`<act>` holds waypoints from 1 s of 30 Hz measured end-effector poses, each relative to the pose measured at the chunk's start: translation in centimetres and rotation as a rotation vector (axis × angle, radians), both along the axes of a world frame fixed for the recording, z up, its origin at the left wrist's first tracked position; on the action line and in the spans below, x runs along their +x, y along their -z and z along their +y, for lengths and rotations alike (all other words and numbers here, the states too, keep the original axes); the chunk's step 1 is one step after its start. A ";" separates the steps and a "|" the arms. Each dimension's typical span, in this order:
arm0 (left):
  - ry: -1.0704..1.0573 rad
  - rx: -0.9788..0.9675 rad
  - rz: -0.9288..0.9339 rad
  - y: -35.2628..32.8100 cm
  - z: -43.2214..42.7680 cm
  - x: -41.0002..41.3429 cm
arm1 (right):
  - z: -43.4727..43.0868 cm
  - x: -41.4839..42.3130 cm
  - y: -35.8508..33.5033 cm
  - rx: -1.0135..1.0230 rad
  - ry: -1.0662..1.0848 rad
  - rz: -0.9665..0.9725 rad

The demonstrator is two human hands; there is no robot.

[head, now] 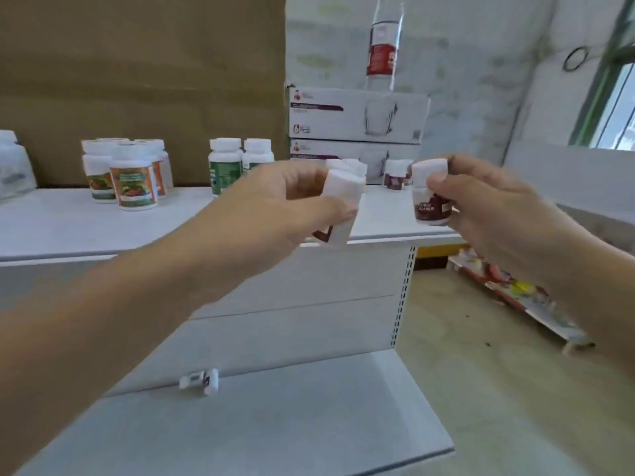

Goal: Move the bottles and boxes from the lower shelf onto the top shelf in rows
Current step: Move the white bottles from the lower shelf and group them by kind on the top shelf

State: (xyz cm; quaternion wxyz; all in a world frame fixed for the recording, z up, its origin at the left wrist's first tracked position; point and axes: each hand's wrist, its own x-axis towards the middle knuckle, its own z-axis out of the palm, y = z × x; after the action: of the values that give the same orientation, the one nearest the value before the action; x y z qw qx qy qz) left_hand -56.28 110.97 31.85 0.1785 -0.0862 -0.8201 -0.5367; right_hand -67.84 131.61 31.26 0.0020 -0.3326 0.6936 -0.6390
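The top shelf [68, 221] runs beneath and beyond both sets of fingers, its front lip just under the two held bottles. The lower shelf [275, 424] lies well below the fingers and carries a small white item [201, 381] on its side. Beyond the fingers stand two stacked boxes [357, 115] with a tall clear bottle [383, 46] on top. Orange-label bottles [134, 180] cluster well to the left of the left fingers, and green-label bottles [225, 166] stand just behind the left knuckles.

The left hand [275, 201] has its fingers and thumb curled round a white bottle [343, 197], which is tilted above the shelf lip. The right hand [488, 207] pinches a dark-label bottle [431, 197] between thumb and fingers near its cap, roughly upright.

These look like small plastic pill bottles: light, stiff, smooth-sided and probably a little slippery, so they are best gripped round the body or just under the cap. Open shelf surface shows between the two sets of fingers, in front of more dark-label bottles [395, 176]. It seems enough room to set both down, provided they first clear the lip.
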 end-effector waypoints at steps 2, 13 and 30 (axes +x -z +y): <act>-0.032 -0.024 0.017 -1.5 1.6 -3.7 | 2.1 -3.6 -1.1 0.083 0.007 0.064; -0.281 -0.389 -0.159 -2.0 7.8 -22.9 | 4.4 -23.6 -1.5 0.350 0.087 0.019; -0.385 -0.431 -0.084 0.1 7.6 -28.6 | 2.3 -29.4 -0.1 0.471 0.180 0.160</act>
State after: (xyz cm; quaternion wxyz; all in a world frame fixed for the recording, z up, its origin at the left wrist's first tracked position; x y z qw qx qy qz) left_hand -84.85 118.53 31.74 0.2204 0.0577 -0.9232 -0.3093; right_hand -97.21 133.91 31.40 -0.0323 -0.3093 0.8478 -0.4294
